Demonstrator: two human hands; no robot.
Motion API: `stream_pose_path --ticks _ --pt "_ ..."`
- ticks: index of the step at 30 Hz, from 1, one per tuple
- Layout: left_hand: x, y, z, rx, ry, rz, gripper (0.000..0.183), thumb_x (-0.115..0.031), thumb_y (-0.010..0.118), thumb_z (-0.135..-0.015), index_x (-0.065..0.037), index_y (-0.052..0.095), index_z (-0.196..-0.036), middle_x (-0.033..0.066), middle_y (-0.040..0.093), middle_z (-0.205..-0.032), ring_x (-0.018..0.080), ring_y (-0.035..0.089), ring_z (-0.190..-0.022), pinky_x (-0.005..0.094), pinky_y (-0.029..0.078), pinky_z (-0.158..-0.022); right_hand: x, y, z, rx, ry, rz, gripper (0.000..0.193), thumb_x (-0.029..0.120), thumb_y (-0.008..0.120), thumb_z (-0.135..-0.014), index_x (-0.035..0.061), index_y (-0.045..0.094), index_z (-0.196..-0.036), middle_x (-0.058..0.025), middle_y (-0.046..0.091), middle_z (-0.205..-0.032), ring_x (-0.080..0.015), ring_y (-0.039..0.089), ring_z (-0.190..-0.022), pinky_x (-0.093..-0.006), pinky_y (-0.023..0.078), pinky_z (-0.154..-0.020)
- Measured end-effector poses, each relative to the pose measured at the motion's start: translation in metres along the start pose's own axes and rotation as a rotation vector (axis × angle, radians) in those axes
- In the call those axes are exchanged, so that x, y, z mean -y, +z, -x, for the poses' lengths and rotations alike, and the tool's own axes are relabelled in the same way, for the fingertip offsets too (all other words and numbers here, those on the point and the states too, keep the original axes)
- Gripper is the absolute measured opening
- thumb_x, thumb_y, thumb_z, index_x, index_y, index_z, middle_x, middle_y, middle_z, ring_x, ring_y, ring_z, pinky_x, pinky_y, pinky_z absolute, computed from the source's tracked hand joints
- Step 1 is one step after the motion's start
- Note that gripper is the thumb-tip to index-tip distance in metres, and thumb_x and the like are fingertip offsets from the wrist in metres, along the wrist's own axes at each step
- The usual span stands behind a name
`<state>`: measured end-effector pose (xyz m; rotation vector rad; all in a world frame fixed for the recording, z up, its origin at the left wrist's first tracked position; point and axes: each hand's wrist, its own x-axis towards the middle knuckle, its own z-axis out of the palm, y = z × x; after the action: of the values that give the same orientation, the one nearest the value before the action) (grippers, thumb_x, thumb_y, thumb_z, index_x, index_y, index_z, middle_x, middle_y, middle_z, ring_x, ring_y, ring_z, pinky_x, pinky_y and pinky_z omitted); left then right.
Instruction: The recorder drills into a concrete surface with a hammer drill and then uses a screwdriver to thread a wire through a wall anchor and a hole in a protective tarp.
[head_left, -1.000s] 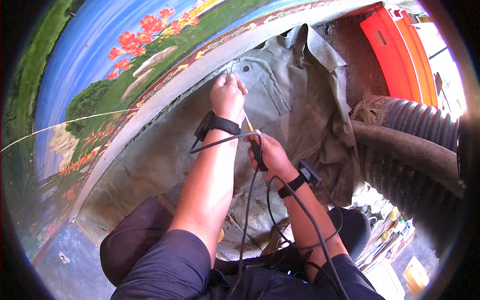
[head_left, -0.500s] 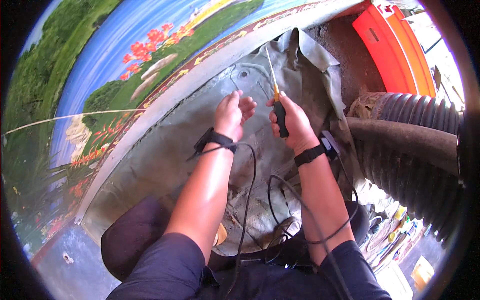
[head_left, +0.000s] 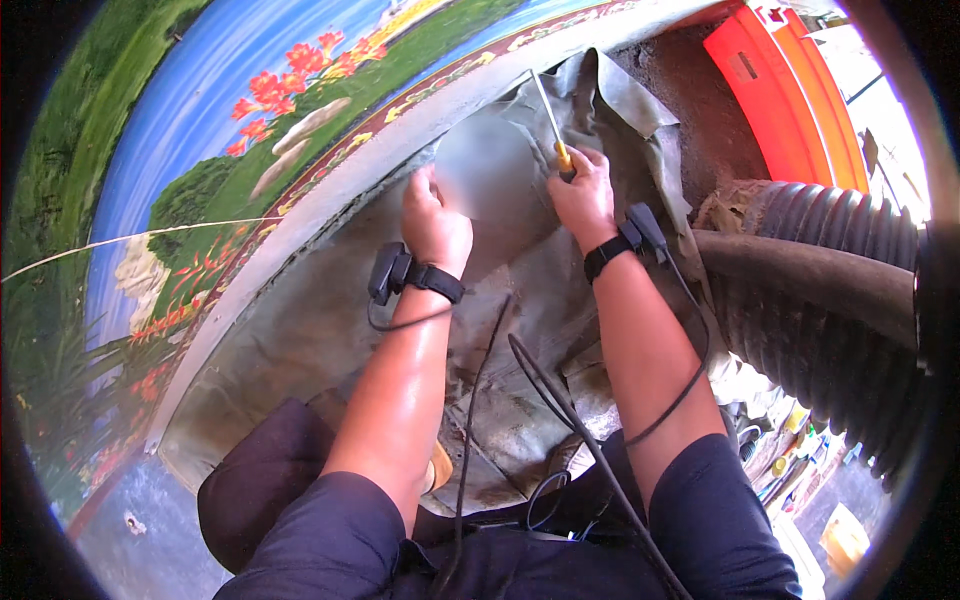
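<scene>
My right hand (head_left: 587, 198) is wrapped round a screwdriver (head_left: 548, 115) with a yellow collar; most of its dark handle is hidden in my fingers. The long thin shaft points up and left, its tip over the far edge of a grey-green sheet (head_left: 520, 265). My left hand (head_left: 437, 220) is curled closed above the sheet, at the edge of a blurred round patch (head_left: 487, 165). What its fingers hold, if anything, is hidden. The creased sheet spreads under both hands, with a raised, folded edge at the far right.
A painted panel (head_left: 200, 120) curves along the left. An orange-red plastic piece (head_left: 790, 100) stands at the far right, above black ribbed hoses (head_left: 815, 380) and a smooth pipe (head_left: 800, 270). Black cables (head_left: 600, 470) hang between my arms. Several small tools (head_left: 800, 460) lie at the lower right.
My left hand has turned and curled its fingers, moving slightly left. My right hand has moved up a little and rotated, with the screwdriver tilted further left.
</scene>
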<state>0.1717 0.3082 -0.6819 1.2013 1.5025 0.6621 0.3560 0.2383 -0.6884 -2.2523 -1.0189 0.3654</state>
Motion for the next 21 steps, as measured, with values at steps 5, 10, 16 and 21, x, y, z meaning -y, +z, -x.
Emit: stream_pose_path --ticks 5,10,16,21 --pt "-0.027 -0.009 -0.004 -0.269 0.753 -0.536 0.033 -0.003 0.06 -0.084 -0.004 0.057 -0.117 0.0162 0.06 -0.103 0.0351 0.059 -0.097 0.044 0.049 -0.084 -0.002 -0.002 -0.01 0.132 0.049 0.135 0.041 0.015 0.067 -0.077 0.0092 0.065 -0.117 -0.0185 0.054 -0.126 -0.0357 0.06 -0.11 -0.0414 0.05 -0.094" --pt "-0.013 -0.008 -0.006 -0.141 0.511 -0.61 0.038 -0.011 0.06 -0.087 -0.006 0.054 -0.124 0.0153 0.068 -0.096 0.0348 0.065 -0.09 0.0462 0.051 -0.08 0.01 0.002 -0.014 0.18 0.127 0.304 0.037 0.015 0.067 -0.079 0.0086 0.063 -0.116 -0.0192 0.057 -0.119 -0.0371 0.061 -0.106 -0.0438 0.051 -0.09" --pt "-0.023 -0.003 -0.004 -0.044 0.332 -0.612 0.039 -0.014 0.061 -0.088 -0.008 0.054 -0.125 0.0173 0.069 -0.1 0.0354 0.067 -0.091 0.0462 0.052 -0.078 0.006 -0.004 -0.018 0.197 0.122 0.356 0.035 0.018 0.067 -0.079 0.0083 0.064 -0.113 -0.0196 0.06 -0.111 -0.0376 0.062 -0.103 -0.0445 0.051 -0.089" --pt "-0.011 -0.007 -0.013 -0.102 0.513 -0.466 0.036 -0.009 0.059 -0.089 -0.008 0.055 -0.125 0.0152 0.07 -0.103 0.0331 0.068 -0.094 0.043 0.053 -0.081 -0.004 -0.02 -0.012 0.277 0.058 0.437 0.034 0.02 0.067 -0.079 0.0079 0.065 -0.11 -0.0175 0.063 -0.109 -0.035 0.063 -0.103 -0.0441 0.052 -0.089"
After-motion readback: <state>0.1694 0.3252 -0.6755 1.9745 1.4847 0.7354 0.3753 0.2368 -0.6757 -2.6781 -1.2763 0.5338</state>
